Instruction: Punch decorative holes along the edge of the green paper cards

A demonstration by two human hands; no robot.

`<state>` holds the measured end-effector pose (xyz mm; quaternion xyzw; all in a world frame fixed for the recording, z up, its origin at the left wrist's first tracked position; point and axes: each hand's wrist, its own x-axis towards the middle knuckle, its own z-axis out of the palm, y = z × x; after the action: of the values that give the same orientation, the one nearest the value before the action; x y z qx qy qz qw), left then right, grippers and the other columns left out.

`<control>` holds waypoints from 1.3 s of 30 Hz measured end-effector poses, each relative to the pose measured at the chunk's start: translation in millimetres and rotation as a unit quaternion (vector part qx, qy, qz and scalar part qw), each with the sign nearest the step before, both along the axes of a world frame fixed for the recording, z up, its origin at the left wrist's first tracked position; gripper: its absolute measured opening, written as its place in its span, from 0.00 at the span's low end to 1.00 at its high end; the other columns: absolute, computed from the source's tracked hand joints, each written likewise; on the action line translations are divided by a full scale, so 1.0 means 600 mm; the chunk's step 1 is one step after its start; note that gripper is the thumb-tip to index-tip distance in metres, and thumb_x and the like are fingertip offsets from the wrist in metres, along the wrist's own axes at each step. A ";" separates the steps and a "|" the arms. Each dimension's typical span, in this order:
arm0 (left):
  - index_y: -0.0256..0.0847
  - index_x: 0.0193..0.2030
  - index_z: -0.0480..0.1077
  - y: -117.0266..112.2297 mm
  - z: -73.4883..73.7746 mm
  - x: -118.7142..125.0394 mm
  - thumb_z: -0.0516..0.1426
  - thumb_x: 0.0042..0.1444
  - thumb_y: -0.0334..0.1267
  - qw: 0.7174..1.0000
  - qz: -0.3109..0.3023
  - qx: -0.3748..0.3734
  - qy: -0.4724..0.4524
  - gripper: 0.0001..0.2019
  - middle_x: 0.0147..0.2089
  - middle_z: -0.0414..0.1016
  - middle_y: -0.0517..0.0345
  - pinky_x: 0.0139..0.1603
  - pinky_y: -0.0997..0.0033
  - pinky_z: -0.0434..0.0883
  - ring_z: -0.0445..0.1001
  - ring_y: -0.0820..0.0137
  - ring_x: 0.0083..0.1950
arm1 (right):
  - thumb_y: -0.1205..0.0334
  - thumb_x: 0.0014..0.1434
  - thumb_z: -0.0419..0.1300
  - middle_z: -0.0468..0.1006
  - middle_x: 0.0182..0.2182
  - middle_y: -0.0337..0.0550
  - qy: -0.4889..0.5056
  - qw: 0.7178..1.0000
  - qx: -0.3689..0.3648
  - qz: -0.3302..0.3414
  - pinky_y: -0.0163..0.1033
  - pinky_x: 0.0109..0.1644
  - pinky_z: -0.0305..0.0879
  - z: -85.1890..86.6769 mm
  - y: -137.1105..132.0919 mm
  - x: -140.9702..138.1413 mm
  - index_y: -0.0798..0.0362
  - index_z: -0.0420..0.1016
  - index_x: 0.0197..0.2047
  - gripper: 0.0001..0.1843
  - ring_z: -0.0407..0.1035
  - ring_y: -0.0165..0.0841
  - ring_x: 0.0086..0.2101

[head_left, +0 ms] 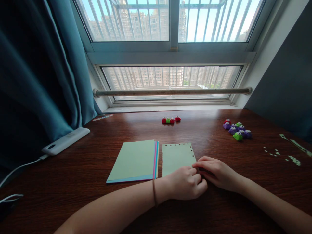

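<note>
A pale green sheet lies on the dark wooden table, with small punched holes along its top edge and upper right edge. My left hand is curled closed over the sheet's lower right part. Against it, at the sheet's right edge, my right hand has its fingers bent and drawn together. Whatever sits between the two hands is hidden by the fingers. Just left of the sheet is a stack of coloured paper, pale green on top, with pink, blue and yellow edges showing.
Small red and green craft punches stand at the back. More punches, mostly purple, cluster at the right, near tiny paper cut-outs and tweezers. A white power strip with a cable lies left, by the curtain.
</note>
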<state>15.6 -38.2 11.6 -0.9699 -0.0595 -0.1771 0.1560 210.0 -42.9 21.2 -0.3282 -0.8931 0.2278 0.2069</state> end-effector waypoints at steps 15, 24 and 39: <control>0.36 0.31 0.63 -0.001 0.000 0.000 0.47 0.57 0.29 1.000 0.001 0.000 -0.007 0.07 0.25 0.66 0.58 0.29 0.70 0.66 0.67 0.70 0.27 | 0.70 0.59 0.50 0.71 0.39 0.45 -0.008 1.000 -0.012 -0.005 0.35 0.44 0.63 -0.001 -0.002 0.000 0.52 0.67 0.50 0.16 0.65 0.31 0.39; 0.35 0.31 0.63 -0.001 -0.001 0.000 0.47 0.57 0.30 1.000 -0.004 -0.003 -0.007 0.06 0.25 0.65 0.58 0.29 0.69 0.66 0.67 0.70 0.27 | 0.70 0.59 0.50 0.71 0.39 0.45 -0.005 1.000 -0.013 -0.006 0.35 0.44 0.63 -0.002 0.002 0.000 0.52 0.67 0.49 0.16 0.65 0.31 0.39; 0.35 0.31 0.63 -0.001 0.001 0.000 0.47 0.57 0.29 1.000 0.000 -0.001 -0.002 0.07 0.25 0.65 0.58 0.29 0.69 0.66 0.66 0.70 0.27 | 0.71 0.59 0.50 0.71 0.39 0.45 -0.004 1.000 -0.014 -0.004 0.35 0.44 0.62 -0.002 -0.001 0.001 0.52 0.67 0.50 0.16 0.65 0.31 0.39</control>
<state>15.7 -39.0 12.2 -0.9696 -0.0603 -0.1794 0.1551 210.8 -43.3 20.0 -0.3358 -0.8892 0.2379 0.2000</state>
